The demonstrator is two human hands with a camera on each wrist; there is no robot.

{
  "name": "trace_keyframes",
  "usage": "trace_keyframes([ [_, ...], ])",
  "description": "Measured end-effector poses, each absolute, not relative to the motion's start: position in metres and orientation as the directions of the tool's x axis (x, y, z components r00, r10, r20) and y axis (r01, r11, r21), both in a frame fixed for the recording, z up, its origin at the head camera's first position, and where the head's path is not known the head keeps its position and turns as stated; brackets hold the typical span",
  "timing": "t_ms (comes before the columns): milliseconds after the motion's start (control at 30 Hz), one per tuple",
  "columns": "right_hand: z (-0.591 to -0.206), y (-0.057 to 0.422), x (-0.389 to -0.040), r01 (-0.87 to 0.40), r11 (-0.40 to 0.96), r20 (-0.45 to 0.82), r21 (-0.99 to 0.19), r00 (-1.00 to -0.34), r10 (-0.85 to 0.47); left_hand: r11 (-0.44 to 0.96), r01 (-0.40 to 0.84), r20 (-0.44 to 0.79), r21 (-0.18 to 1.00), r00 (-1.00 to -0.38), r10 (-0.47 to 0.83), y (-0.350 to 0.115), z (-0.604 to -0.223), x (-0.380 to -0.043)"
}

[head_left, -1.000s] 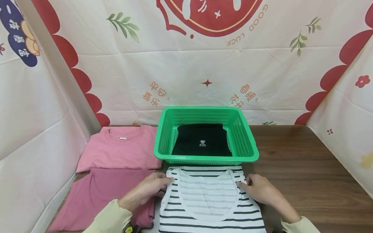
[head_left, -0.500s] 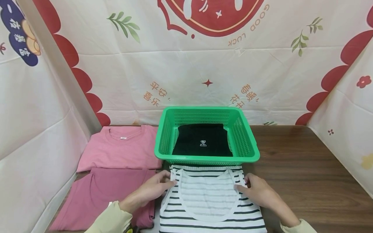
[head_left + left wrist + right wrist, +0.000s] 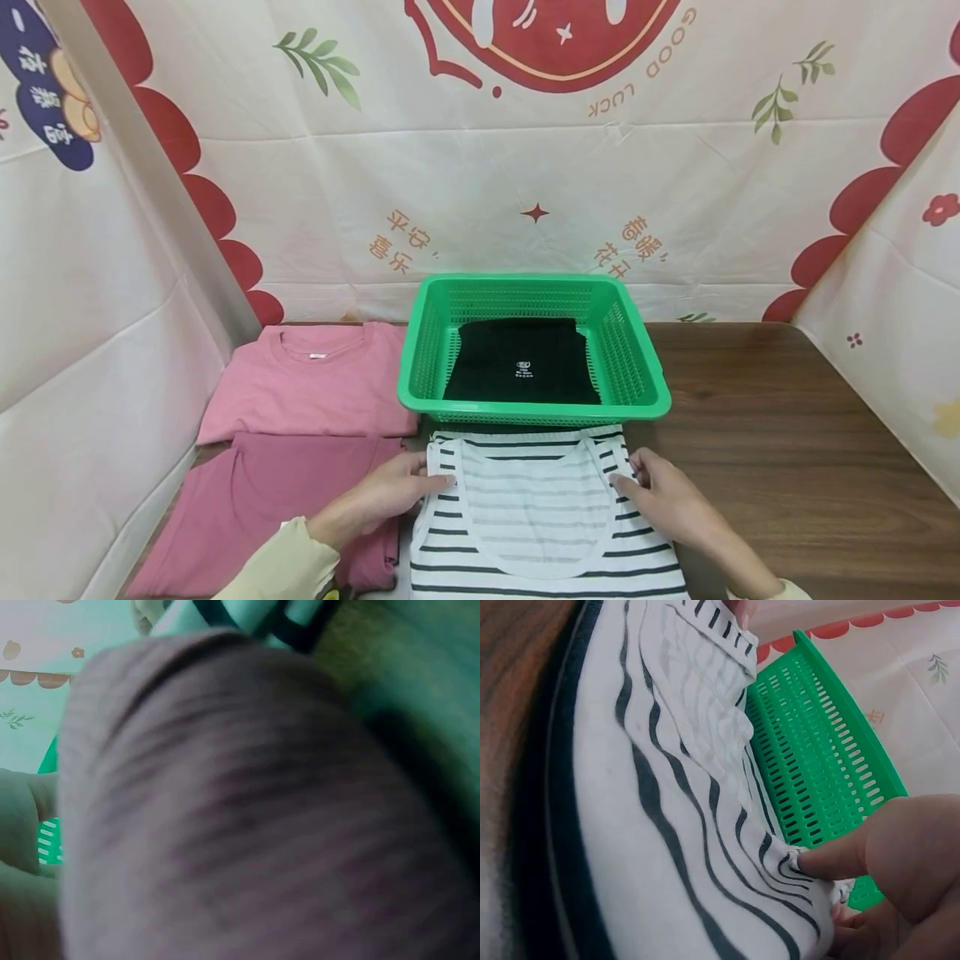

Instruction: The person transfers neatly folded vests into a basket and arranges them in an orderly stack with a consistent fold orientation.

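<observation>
A white tank top with black stripes (image 3: 543,569) lies front-up on the table, its wide scoop neck toward the back. My left hand (image 3: 386,493) pinches its left shoulder strap, thumb on top and fingers underneath. On the opposite strap, my right hand (image 3: 671,496) has the same kind of grip. The right wrist view shows the right thumb (image 3: 836,859) pressing the striped cloth, which bunches and folds there. In the left wrist view, a large blurred part of the left hand (image 3: 247,802) covers most of the cloth.
Just beyond the top stands a green plastic basket (image 3: 647,375) holding a folded black garment (image 3: 517,362). To the left lie a folded pink T-shirt (image 3: 315,392) and a darker pink garment (image 3: 292,492). Wooden tabletop (image 3: 780,433) extends right; printed cloth (image 3: 480,167) hangs behind.
The left hand moved slightly right with the strap, then back left. The right thumb has shifted a little on its strap. The tank top stays in nearly the same place.
</observation>
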State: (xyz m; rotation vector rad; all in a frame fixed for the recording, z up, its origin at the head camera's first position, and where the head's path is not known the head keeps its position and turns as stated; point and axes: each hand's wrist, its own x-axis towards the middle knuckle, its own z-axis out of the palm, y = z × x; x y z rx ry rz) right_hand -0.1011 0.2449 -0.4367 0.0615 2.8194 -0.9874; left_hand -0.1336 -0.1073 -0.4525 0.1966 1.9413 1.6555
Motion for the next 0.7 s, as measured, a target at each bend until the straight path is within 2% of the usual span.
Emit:
trace_keyframes([
  [200,-0.434,0.241,-0.098,0.133,0.743,-0.204,-0.656,-0.979,-0.005,0.281,-0.173,-0.289,0.944,-0.842,0.455,-0.105,-0.455,-0.132],
  [467,-0.439,0.242,-0.099,0.213,0.753,-0.244,-0.622,-0.967,0.073,0.367,-0.070,-0.239,0.928,-0.867,0.437,-0.098,-0.454,-0.126],
  [700,-0.443,0.246,-0.100,0.135,0.785,-0.232,-0.605,-0.973,-0.012,0.359,-0.023,-0.189,0.933,-0.881,0.435,-0.096,-0.456,-0.123],
])
